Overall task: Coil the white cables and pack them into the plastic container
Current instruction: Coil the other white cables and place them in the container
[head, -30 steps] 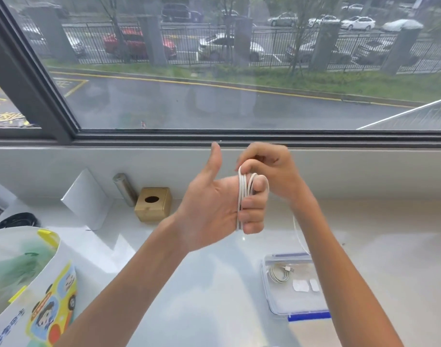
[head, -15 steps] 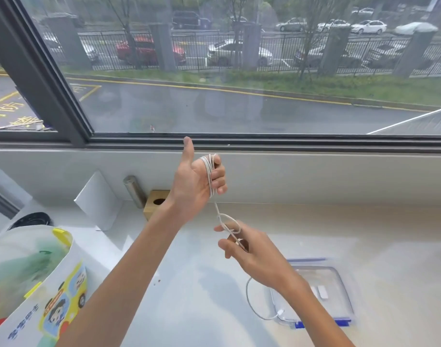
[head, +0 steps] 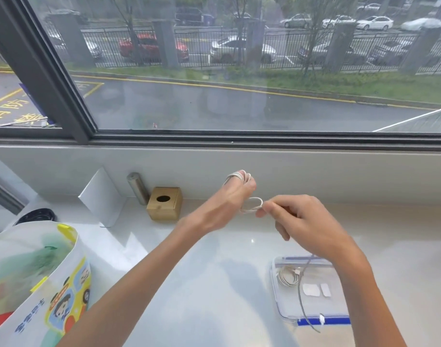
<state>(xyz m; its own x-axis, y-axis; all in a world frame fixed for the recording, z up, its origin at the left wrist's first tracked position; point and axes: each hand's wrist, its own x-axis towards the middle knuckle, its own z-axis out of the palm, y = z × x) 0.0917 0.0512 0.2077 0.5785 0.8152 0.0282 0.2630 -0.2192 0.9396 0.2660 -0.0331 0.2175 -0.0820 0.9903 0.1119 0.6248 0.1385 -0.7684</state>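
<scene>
White cable is looped round the left hand, and the right hand has swung up to 3 o'clock, pinching it, so winding goes on.

Your left hand is raised above the white counter with a white cable looped around its fingers, while your right hand pinches a loop of that cable just beside it. The cable's loose tail hangs down over the clear plastic container near the counter's front edge; a coiled cable already lies inside. A small wooden box sits against the back wall.
</scene>
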